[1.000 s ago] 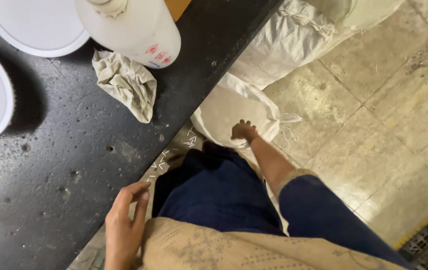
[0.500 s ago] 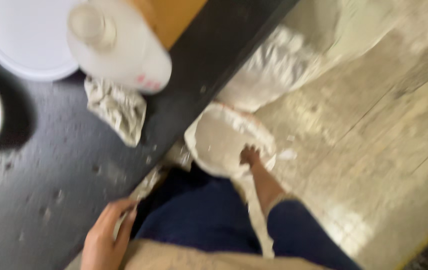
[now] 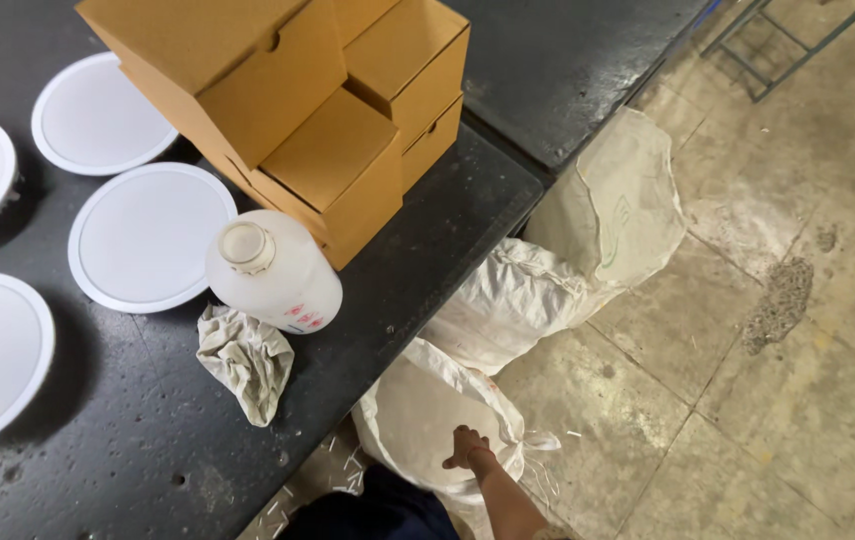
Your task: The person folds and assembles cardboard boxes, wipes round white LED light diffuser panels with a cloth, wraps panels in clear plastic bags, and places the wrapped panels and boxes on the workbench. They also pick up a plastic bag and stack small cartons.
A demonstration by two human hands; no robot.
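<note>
1. Head view, hands: the right hand (image 3: 468, 447) reaches down off the near edge of the worktop into the open mouth of a white woven plastic sack (image 3: 428, 420) standing on the floor; its fingers look curled together, but whether they grip anything cannot be told. The left hand is out of view
2. Head view, worktop: on the dark speckled worktop (image 3: 428, 260) a white plastic bottle with a round cap (image 3: 273, 272) stands near the near edge, a crumpled grey-white cloth (image 3: 246, 360) touching its base. Behind it rises a stack of brown cardboard boxes (image 3: 298, 110); round white flat discs (image 3: 151, 236) lie towards the left edge
3. Head view, floor: two more pale woven sacks (image 3: 588, 250) lean against the worktop's right edge on a stained tiled floor (image 3: 748, 400)
4. Judgement: the step in hand seems to be reaching into the sack; the next move calls for a firm grip, then a lift clear of the sack's rim
</note>
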